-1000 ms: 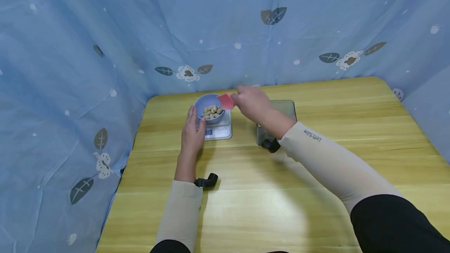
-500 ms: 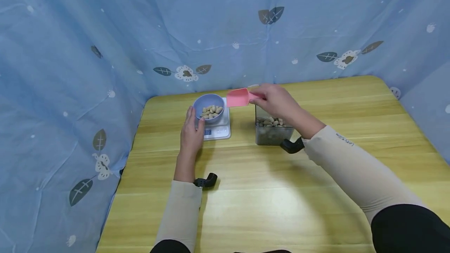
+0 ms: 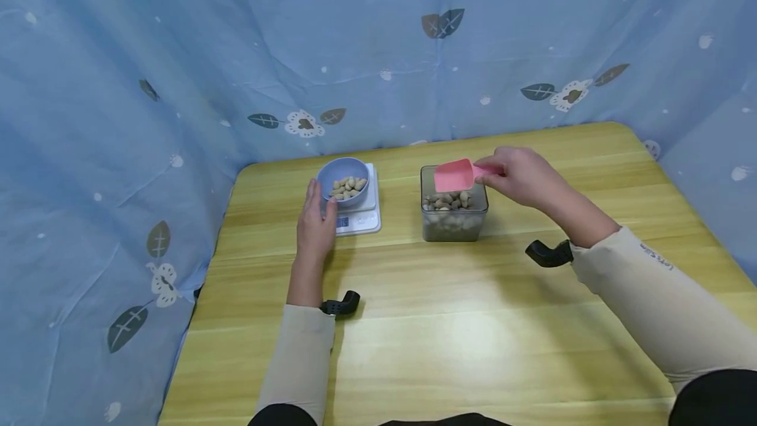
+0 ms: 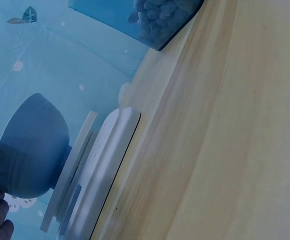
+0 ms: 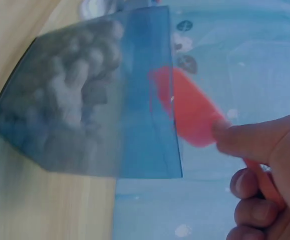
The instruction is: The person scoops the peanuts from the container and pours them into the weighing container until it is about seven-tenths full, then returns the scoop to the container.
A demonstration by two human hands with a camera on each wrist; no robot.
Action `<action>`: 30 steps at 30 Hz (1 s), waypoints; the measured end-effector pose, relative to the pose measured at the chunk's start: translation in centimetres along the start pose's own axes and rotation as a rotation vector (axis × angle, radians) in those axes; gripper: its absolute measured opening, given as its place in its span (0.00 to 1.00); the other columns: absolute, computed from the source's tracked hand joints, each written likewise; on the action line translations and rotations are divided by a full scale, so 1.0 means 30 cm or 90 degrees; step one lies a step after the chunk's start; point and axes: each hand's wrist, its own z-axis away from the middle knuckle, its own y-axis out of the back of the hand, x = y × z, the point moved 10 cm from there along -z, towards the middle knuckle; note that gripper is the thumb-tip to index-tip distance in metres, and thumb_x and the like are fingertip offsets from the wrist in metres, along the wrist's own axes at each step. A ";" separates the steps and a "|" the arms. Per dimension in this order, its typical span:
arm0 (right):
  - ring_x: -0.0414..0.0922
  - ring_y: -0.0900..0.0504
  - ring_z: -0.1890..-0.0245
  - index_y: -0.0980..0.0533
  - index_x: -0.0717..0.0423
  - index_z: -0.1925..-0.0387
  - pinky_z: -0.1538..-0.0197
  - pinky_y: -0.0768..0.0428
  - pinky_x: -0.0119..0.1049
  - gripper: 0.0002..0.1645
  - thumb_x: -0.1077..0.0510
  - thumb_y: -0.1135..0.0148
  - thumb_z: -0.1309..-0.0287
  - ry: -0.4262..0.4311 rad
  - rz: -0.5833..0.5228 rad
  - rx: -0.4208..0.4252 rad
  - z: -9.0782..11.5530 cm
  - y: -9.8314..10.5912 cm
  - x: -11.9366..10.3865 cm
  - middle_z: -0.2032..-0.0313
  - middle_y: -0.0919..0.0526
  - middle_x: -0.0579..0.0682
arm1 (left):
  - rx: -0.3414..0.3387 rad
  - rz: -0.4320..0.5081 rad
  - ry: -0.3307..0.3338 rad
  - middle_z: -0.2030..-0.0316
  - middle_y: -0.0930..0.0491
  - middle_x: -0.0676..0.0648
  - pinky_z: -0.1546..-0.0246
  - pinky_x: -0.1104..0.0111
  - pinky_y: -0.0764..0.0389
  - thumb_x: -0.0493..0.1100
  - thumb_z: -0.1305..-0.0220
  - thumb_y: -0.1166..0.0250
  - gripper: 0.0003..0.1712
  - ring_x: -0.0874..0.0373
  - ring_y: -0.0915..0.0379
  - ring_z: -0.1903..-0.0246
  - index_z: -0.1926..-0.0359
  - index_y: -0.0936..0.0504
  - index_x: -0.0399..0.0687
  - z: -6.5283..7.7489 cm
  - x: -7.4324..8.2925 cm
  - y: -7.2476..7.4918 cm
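Observation:
My right hand [image 3: 523, 173] grips the handle of a pink scoop [image 3: 454, 176], whose blade shows bare over a clear grey square container [image 3: 452, 225]. Pale nuts [image 3: 446, 201] fill the lower part of that container. In the right wrist view, thumb and curled fingers hold the scoop [image 5: 194, 112], its tip just inside the container's rim. My left hand [image 3: 316, 222] rests against the near left side of a blue bowl [image 3: 340, 168], fingers fairly straight along it. The bowl stands on a white kitchen scale [image 3: 369, 219] and holds some pale nuts [image 3: 347, 186].
Everything stands on a wooden table [image 3: 414, 321], against a blue patterned curtain [image 3: 378, 38] behind and at the left. Between scale and container lies a narrow strip of tabletop. A black camera mount [image 3: 550, 254] juts from my right wrist, another mount [image 3: 343, 303] from the left.
My right hand has moved right with the scoop, from the bowl's rim to over the container. The left hand stays at the bowl. The head view has shifted slightly.

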 end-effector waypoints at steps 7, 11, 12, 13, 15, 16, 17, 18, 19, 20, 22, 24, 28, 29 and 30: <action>0.46 0.30 0.77 0.15 0.54 0.63 0.73 0.31 0.39 0.06 0.61 0.35 0.39 0.051 0.161 -0.017 -0.008 -0.043 -0.052 0.74 0.23 0.51 | 0.004 0.005 0.004 0.22 0.58 0.54 0.24 0.53 0.51 0.57 0.25 0.53 0.37 0.50 0.58 0.23 0.22 0.50 0.48 0.001 -0.008 0.008; 0.46 0.29 0.77 0.15 0.54 0.70 0.74 0.29 0.38 0.07 0.64 0.37 0.40 0.061 0.195 -0.032 -0.017 -0.083 -0.074 0.75 0.22 0.52 | 0.005 0.003 0.003 0.22 0.59 0.54 0.24 0.51 0.51 0.58 0.25 0.54 0.38 0.49 0.57 0.24 0.22 0.51 0.49 0.002 -0.011 0.004; 0.46 0.29 0.77 0.15 0.54 0.70 0.74 0.29 0.38 0.07 0.65 0.38 0.40 0.059 0.200 -0.034 -0.018 -0.090 -0.076 0.75 0.22 0.52 | 0.004 0.002 0.002 0.22 0.59 0.54 0.24 0.51 0.51 0.59 0.25 0.54 0.38 0.48 0.57 0.24 0.22 0.51 0.49 0.002 -0.010 0.003; 0.46 0.28 0.77 0.15 0.54 0.71 0.75 0.29 0.38 0.08 0.66 0.38 0.40 0.056 0.202 -0.036 -0.020 -0.096 -0.079 0.75 0.21 0.52 | 0.002 0.000 0.001 0.22 0.59 0.54 0.24 0.50 0.51 0.59 0.25 0.55 0.38 0.48 0.58 0.23 0.22 0.51 0.49 0.001 -0.009 0.002; 0.46 0.29 0.77 0.15 0.54 0.71 0.75 0.29 0.38 0.08 0.66 0.38 0.41 0.052 0.208 -0.037 -0.023 -0.103 -0.082 0.75 0.21 0.52 | 0.004 -0.005 0.003 0.22 0.60 0.55 0.24 0.50 0.52 0.59 0.25 0.55 0.38 0.49 0.59 0.23 0.22 0.51 0.50 0.001 -0.008 0.004; 0.46 0.29 0.77 0.15 0.54 0.71 0.75 0.29 0.38 0.08 0.66 0.38 0.41 0.052 0.209 -0.037 -0.023 -0.105 -0.083 0.75 0.21 0.52 | 0.006 -0.009 0.004 0.22 0.61 0.55 0.24 0.50 0.52 0.59 0.25 0.54 0.38 0.50 0.60 0.23 0.22 0.52 0.49 0.001 -0.005 0.005; 0.46 0.29 0.76 0.15 0.55 0.71 0.75 0.29 0.38 0.08 0.67 0.38 0.42 0.050 0.208 -0.037 -0.024 -0.106 -0.083 0.75 0.21 0.52 | 0.008 -0.015 0.004 0.22 0.61 0.55 0.24 0.50 0.52 0.58 0.25 0.54 0.39 0.50 0.61 0.23 0.22 0.52 0.50 0.002 0.000 0.007; 0.46 0.29 0.77 0.15 0.55 0.71 0.74 0.28 0.38 0.08 0.67 0.37 0.42 0.050 0.207 -0.037 -0.024 -0.106 -0.083 0.75 0.21 0.52 | 0.012 -0.021 0.002 0.22 0.62 0.55 0.24 0.50 0.52 0.58 0.25 0.53 0.39 0.50 0.61 0.23 0.22 0.53 0.50 0.003 0.006 0.011; 0.46 0.28 0.77 0.15 0.55 0.71 0.75 0.28 0.38 0.08 0.67 0.37 0.42 0.052 0.208 -0.037 -0.024 -0.107 -0.085 0.74 0.21 0.52 | 0.016 -0.028 -0.002 0.22 0.62 0.56 0.24 0.49 0.52 0.58 0.25 0.53 0.39 0.50 0.62 0.23 0.22 0.53 0.51 0.004 0.015 0.015; 0.46 0.28 0.77 0.15 0.56 0.70 0.75 0.27 0.38 0.07 0.67 0.36 0.43 0.052 0.210 -0.035 -0.024 -0.107 -0.085 0.75 0.21 0.53 | 0.022 -0.033 -0.006 0.22 0.62 0.56 0.24 0.50 0.52 0.58 0.25 0.53 0.39 0.51 0.62 0.23 0.22 0.54 0.52 0.006 0.027 0.020; 0.46 0.28 0.77 0.14 0.56 0.70 0.75 0.26 0.39 0.07 0.67 0.35 0.43 0.055 0.213 -0.033 -0.022 -0.106 -0.086 0.75 0.21 0.53 | 0.031 -0.041 -0.028 0.22 0.61 0.54 0.24 0.52 0.52 0.56 0.25 0.52 0.39 0.51 0.62 0.23 0.22 0.53 0.50 0.013 0.068 0.032; 0.46 0.27 0.77 0.14 0.56 0.70 0.76 0.25 0.39 0.06 0.67 0.34 0.44 0.059 0.219 -0.028 -0.020 -0.105 -0.088 0.75 0.21 0.53 | 0.039 -0.041 -0.061 0.21 0.59 0.52 0.23 0.53 0.52 0.54 0.25 0.51 0.38 0.51 0.61 0.23 0.22 0.52 0.48 0.024 0.121 0.037; 0.46 0.27 0.77 0.14 0.56 0.69 0.75 0.23 0.39 0.06 0.68 0.33 0.46 0.065 0.226 -0.025 -0.023 -0.106 -0.093 0.75 0.21 0.52 | 0.031 -0.029 -0.135 0.22 0.54 0.47 0.24 0.52 0.51 0.53 0.24 0.51 0.36 0.51 0.59 0.23 0.24 0.47 0.42 0.063 0.243 0.008; 0.46 0.26 0.77 0.13 0.56 0.69 0.75 0.22 0.39 0.06 0.68 0.32 0.47 0.066 0.227 -0.027 -0.025 -0.106 -0.094 0.75 0.21 0.52 | 0.022 -0.021 -0.153 0.22 0.53 0.47 0.24 0.52 0.50 0.53 0.24 0.51 0.36 0.51 0.58 0.23 0.24 0.46 0.41 0.074 0.274 -0.010; 0.46 0.26 0.77 0.13 0.57 0.69 0.74 0.21 0.40 0.06 0.69 0.32 0.47 0.069 0.229 -0.027 -0.026 -0.107 -0.097 0.75 0.20 0.52 | 0.009 -0.015 -0.169 0.22 0.52 0.47 0.24 0.51 0.49 0.54 0.24 0.52 0.36 0.51 0.57 0.23 0.24 0.46 0.43 0.085 0.302 -0.033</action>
